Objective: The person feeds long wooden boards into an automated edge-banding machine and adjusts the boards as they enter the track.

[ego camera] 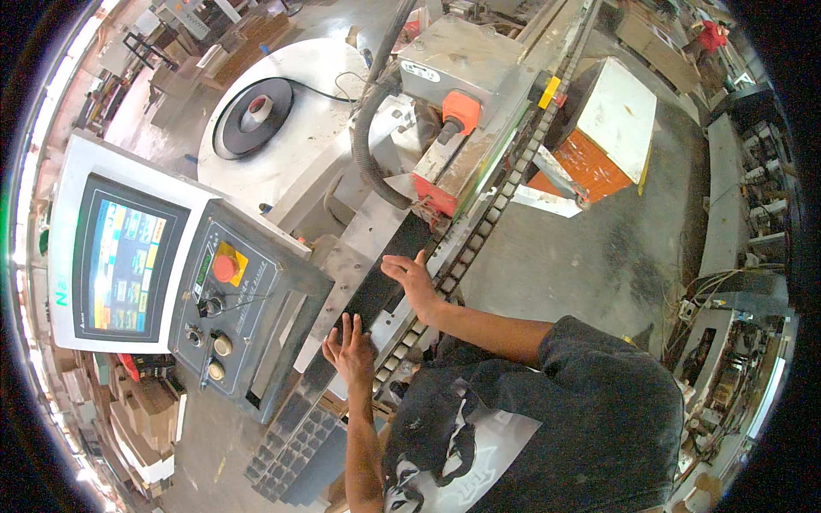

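A long dark strip or panel [369,292] lies along the bed of an edge banding machine, beside a feed chain with pale pads [478,240]. My left hand [349,356] is laid palm down at its nearer part, fingers spread. Farther along, my right hand [414,282] is over the same dark surface, with fingers apart and nothing in its grip; whether it presses on the surface is hard to tell. Beyond my right hand sits the machine's red block [436,192], with an orange rotary switch [460,112] on the metal housing above it.
At the left stands a control console with a lit touchscreen [125,266] and a red emergency stop button [226,268]. A black edge band coil [253,118] lies on a round white table. A roller plate [295,449] is below. Far off is a person in red [710,35].
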`<state>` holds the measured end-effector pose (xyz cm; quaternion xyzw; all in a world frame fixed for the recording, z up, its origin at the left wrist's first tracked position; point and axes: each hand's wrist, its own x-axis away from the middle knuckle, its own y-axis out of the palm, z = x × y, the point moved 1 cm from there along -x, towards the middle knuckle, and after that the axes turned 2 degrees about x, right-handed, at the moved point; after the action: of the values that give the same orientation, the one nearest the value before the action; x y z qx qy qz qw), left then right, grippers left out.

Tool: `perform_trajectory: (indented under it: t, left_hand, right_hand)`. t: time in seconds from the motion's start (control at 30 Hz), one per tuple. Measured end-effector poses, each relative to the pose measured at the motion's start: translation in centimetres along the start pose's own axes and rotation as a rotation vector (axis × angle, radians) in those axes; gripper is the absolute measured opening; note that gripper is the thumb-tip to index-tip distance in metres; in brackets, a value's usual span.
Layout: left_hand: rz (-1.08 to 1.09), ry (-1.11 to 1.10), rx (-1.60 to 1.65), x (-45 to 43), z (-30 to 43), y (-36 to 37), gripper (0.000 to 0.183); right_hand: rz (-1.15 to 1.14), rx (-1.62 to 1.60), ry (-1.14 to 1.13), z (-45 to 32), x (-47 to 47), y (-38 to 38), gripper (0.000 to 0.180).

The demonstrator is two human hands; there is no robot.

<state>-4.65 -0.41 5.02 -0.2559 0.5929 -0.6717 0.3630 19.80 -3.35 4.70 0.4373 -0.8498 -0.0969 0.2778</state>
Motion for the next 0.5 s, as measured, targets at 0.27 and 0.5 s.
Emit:
perform_trajectory:
  t: [0.27, 0.5]
  left_hand:
    - [0.119, 0.064, -0.033, -4.8, 6.0, 2.0, 0.049]
    - [0.072, 0.147, 0.077, -8.5, 9.4, 2.2, 0.047]
  right_hand:
    - [0.123, 0.635, -0.421, 1.7, 0.8, -6.8, 0.04]
    - [-0.411, 1.334, -0.809, -1.4, 2.6, -14.4, 0.042]
